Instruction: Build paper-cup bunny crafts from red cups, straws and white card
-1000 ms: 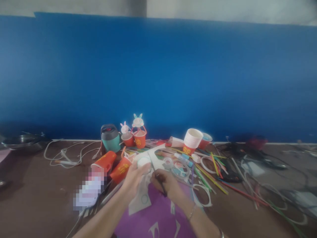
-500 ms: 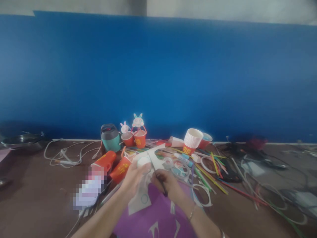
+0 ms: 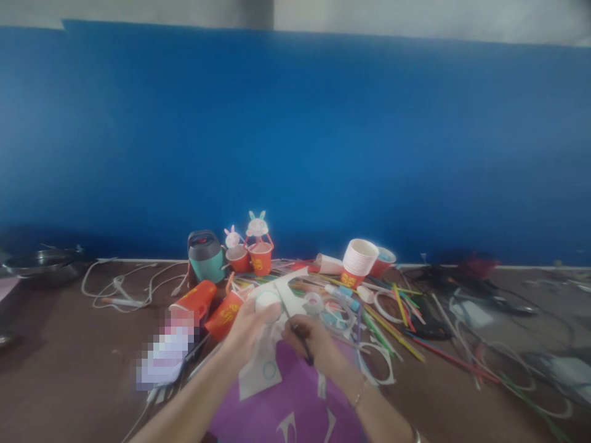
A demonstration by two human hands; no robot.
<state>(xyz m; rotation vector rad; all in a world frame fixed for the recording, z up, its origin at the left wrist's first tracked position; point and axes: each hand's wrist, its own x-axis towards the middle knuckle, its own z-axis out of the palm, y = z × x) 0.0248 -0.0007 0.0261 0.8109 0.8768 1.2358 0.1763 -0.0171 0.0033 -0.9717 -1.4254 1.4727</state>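
Observation:
White paper (image 3: 259, 376) with drawn teal circles hangs over a purple surface (image 3: 295, 406) in front of me. My left hand (image 3: 253, 326) grips this paper near a round outline at its upper part. Dark-handled scissors (image 3: 302, 343) are in my right hand (image 3: 310, 339), fingers wrapped round the handles. Their blades point up and left, against the paper just right of my left fingers. Whether the blades are parted is too blurred to tell.
Behind my hands stand a teal jug (image 3: 206, 261), rabbit-decorated red cups (image 3: 261, 258) and stacked paper cups (image 3: 360, 258). Two red cups (image 3: 226, 315) lie at left. Colored sticks (image 3: 392, 332), tape rolls and cables spread rightward; white cables (image 3: 120, 289) lie left.
The scissors' handles have shifted very slightly in my right hand. My left hand and the paper look almost unmoved.

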